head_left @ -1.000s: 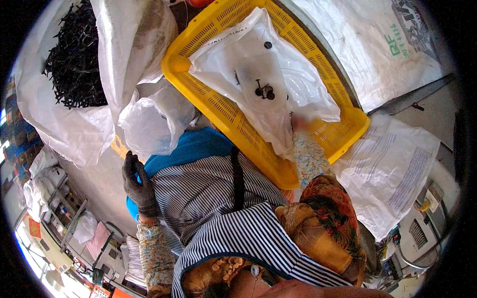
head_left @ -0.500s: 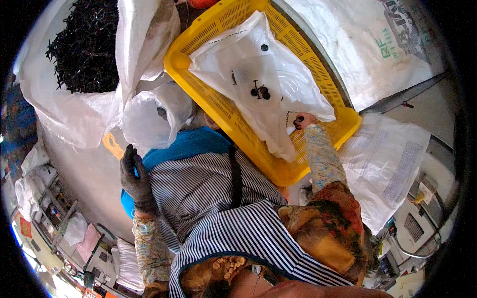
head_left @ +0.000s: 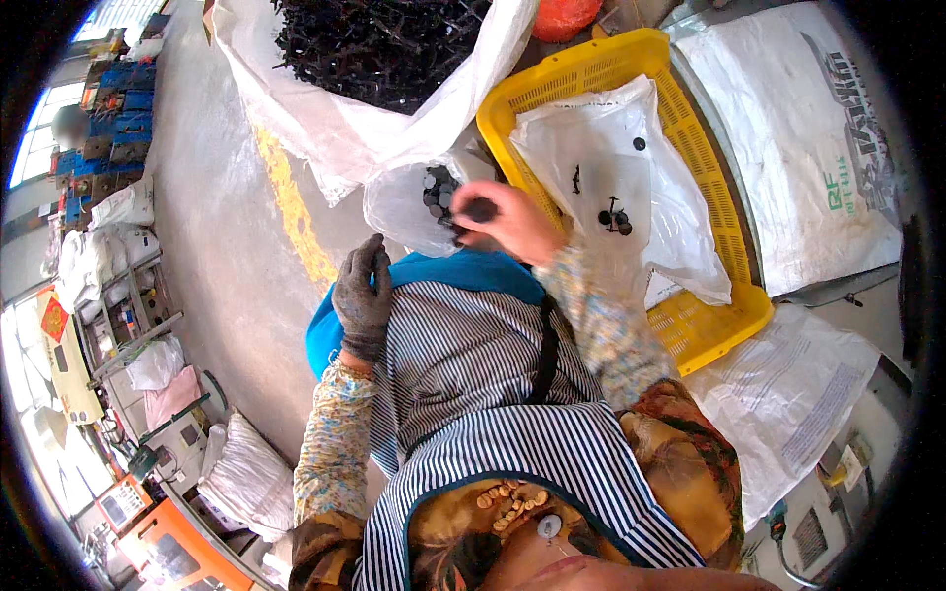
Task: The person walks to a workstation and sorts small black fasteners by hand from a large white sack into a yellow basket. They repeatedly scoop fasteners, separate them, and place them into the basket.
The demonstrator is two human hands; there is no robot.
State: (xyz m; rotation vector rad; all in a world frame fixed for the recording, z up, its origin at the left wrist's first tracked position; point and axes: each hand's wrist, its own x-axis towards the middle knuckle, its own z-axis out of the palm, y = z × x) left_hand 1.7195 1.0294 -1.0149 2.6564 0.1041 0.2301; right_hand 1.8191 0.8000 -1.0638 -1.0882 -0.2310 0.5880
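Observation:
My bare right hand, slightly blurred, holds a black disc-shaped piece over the mouth of a clear plastic bag. Several black discs lie inside that bag, in front of my lap. To its left, my left hand wears a dark grey glove and is raised beside my blue-covered knee. Its fingers point upward, close together, with the thumb a little apart and nothing visible in them. A white plastic bag lies in the yellow basket, and a few black pieces show on it.
A large white sack full of black branching plastic parts stands beyond the clear bag. Flat white sacks lie right of the basket. A red-orange object is at the far edge. The concrete floor carries a yellow line.
My right hand has moved left from the near end of the yellow basket to the clear bag, with a black disc in it. The view has turned left; my left hand keeps a similar pose.

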